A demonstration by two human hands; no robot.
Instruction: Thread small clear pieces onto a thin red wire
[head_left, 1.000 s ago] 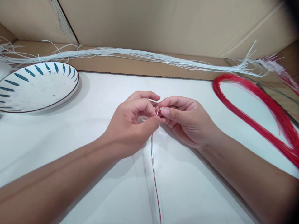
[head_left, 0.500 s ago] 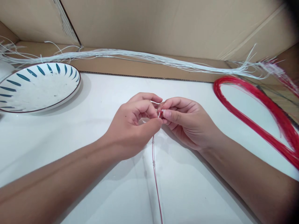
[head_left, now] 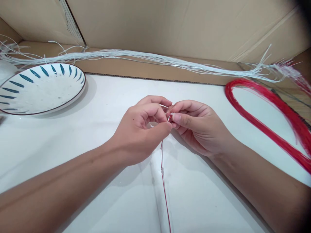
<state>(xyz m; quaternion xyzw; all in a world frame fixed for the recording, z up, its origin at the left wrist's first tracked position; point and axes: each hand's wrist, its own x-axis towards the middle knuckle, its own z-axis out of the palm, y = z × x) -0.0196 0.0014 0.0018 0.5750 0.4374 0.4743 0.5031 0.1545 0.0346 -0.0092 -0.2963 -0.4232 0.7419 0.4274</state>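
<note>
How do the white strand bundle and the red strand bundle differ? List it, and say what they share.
The white bundle stretches out long across the cardboard; the red bundle bends into a loop, mostly on the white tabletop.
The white bundle splays into loose ends; the red bundle's strands lie closer together around its bend.
Both consist of many thin strands.

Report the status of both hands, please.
Both hands, left and right, pinching red and white strands; fingertips close together. Plate off to left. Nothing between hands and strands.
</note>
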